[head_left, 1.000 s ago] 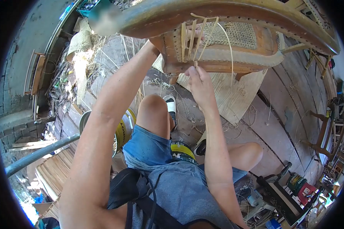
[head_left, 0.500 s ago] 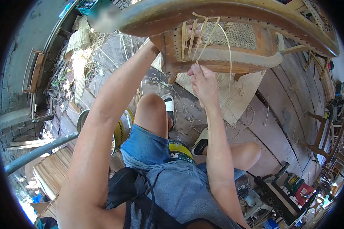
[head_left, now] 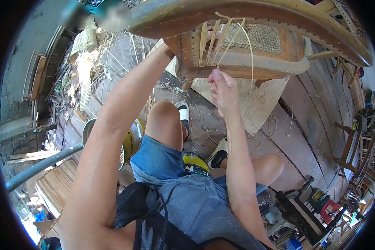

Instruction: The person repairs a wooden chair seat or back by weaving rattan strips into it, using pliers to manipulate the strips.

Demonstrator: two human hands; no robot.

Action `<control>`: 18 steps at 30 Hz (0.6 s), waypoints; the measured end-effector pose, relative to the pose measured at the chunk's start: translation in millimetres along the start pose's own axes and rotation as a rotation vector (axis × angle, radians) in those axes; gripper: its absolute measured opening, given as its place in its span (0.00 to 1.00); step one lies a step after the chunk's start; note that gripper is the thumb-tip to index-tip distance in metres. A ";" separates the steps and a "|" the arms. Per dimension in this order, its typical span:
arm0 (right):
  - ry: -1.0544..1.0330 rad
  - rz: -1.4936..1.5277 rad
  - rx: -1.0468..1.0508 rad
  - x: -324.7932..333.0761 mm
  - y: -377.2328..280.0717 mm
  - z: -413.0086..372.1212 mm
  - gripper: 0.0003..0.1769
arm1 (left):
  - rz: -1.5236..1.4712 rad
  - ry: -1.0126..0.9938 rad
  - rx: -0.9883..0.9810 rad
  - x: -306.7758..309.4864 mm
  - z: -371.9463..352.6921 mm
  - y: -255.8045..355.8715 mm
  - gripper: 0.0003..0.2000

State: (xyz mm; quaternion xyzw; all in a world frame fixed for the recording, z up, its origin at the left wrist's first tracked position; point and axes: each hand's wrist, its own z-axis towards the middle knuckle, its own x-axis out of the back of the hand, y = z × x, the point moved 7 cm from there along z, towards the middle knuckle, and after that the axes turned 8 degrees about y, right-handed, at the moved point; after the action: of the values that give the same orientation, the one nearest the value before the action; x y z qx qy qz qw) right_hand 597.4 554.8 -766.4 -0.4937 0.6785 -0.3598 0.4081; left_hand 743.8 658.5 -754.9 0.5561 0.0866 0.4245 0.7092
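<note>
A wooden chair frame (head_left: 187, 46) with a row of small holes stands before me, and several pale cane strands (head_left: 210, 43) run across its opening. My left hand (head_left: 214, 35) is behind these strands, partly hidden by them and the frame; its fingers cannot be made out well. Just below the lower rail, my right hand (head_left: 224, 85) is closed in a pinch at the end of a strand. One loose strand (head_left: 251, 46) curves down over the rail to the right. Woven cane (head_left: 258, 38) shows through the opening.
A plywood sheet (head_left: 258, 104) lies on the floor under the chair. Yellow buckets (head_left: 133, 137) are by my legs. Rolled cane webbing (head_left: 84, 43) and scraps lie at the left. Tools (head_left: 321, 200) are at the lower right, chair frames (head_left: 350, 154) at the right.
My right hand has shifted slightly right and down. The strands and chair appear slightly shifted in view. My left hand remains behind the strands.
</note>
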 end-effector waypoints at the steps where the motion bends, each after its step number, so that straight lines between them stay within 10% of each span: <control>1: 0.022 -0.117 0.083 1.9 -3.3 3.5 0.23 | -0.449 0.022 0.196 2.7 0.1 -14.0 0.22; 5: 0.257 -0.650 0.688 -7.4 -33.3 -5.2 0.20 | -0.955 0.131 0.486 -0.1 -4.2 -31.4 0.22; 8: 0.316 -0.711 0.582 -6.2 -41.5 -5.8 0.20 | -0.784 0.048 0.375 -0.6 -4.7 -34.4 0.21; 10: -0.138 0.410 -0.214 -16.6 -2.6 2.3 0.17 | -0.662 -0.012 0.237 -2.2 -3.6 -27.4 0.21; 18: -0.137 0.644 -0.159 -20.7 2.4 7.0 0.16 | -0.535 0.095 0.349 11.8 -7.3 -24.7 0.20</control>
State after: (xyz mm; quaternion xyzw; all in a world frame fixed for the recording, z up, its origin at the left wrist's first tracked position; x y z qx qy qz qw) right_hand 606.6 574.8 -767.2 -0.3075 0.7965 -0.1242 0.5057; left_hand 759.4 671.4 -774.7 0.6064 0.3345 0.2273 0.6847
